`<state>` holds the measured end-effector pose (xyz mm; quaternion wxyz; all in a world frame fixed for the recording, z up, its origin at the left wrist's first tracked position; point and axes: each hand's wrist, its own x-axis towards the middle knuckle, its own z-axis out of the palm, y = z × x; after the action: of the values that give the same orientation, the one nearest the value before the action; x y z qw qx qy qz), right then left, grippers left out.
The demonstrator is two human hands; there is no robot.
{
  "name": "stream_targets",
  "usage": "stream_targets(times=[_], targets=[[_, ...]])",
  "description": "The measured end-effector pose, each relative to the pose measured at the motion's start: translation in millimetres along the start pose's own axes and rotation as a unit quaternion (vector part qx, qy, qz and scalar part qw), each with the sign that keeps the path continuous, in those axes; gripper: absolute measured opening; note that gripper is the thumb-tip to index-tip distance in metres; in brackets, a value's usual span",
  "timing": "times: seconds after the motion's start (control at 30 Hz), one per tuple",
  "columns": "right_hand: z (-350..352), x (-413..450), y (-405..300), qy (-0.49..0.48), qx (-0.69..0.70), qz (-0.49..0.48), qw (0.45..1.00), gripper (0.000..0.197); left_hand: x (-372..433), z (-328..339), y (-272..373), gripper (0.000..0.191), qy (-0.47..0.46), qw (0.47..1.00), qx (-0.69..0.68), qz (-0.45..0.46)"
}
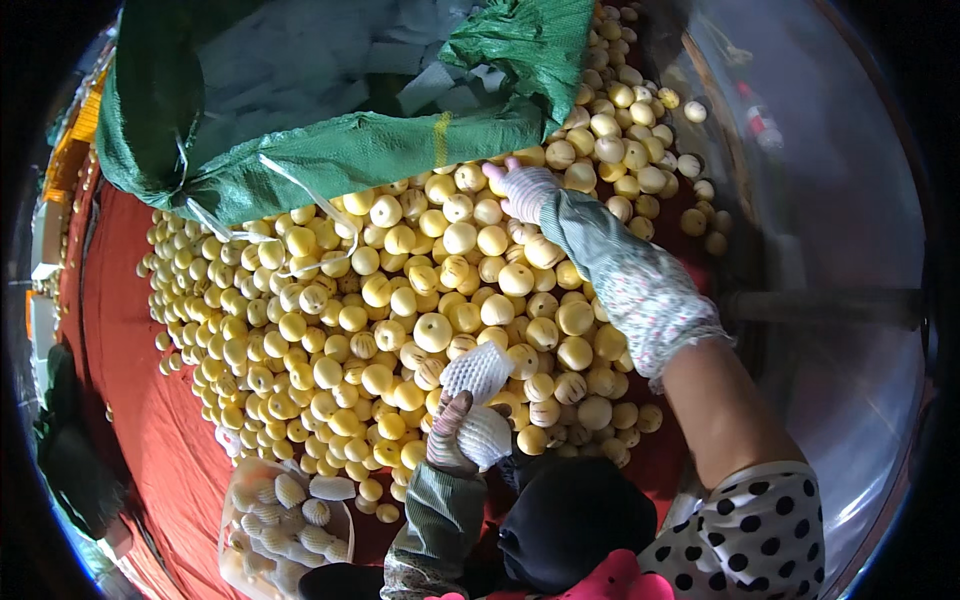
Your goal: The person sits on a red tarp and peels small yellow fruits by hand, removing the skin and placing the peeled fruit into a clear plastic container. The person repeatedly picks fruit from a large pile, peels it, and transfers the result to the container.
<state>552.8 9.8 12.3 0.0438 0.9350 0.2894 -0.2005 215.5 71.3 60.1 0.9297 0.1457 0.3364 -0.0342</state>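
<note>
Before me spreads a large heap of yellow pepino melons (433,332), many with purple streaks. My left hand (450,439), in a striped glove with bare fingertips, grips a white foam net sleeve (477,373). Against the same palm sits a rounded white foam net (484,436); whether a fruit is inside cannot be told. My right hand (529,193), gloved likewise, stretches out over the far part of the heap beside the green woven sack (360,154). Its fingers are apart and near several melons, with nothing visible in them.
Many flat foam sleeves (427,86) fill the open sack. A clear plastic crate (225,525) at lower left contains foam-netted fruit (289,517). Red cloth (127,300) lies under the heap. White ties (315,196) hang from the sack. A bottle (763,126) lies at right.
</note>
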Motion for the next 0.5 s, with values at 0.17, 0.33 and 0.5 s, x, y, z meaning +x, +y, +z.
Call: stream_targets(times=[0.17, 0.33, 0.5], targets=[[-10.2, -35.8, -8.3, 0.062, 0.304, 0.014, 0.951, 0.053, 13.7, -7.3, 4.8, 0.039, 0.112, 0.984, 0.093, 0.103], [36.8, -137.7, -54.2, -0.05, 0.637, -0.147, 0.755, 0.038, 27.2, 10.7, 7.2, 0.065, 0.055, 0.915, 0.311, 0.252], [24.5, -192.2, -66.7, -0.011, 0.736, -0.041, 0.676, 0.027, 26.0, 1.4, 8.6, 0.077, -0.063, 0.95, 0.2, 0.23]])
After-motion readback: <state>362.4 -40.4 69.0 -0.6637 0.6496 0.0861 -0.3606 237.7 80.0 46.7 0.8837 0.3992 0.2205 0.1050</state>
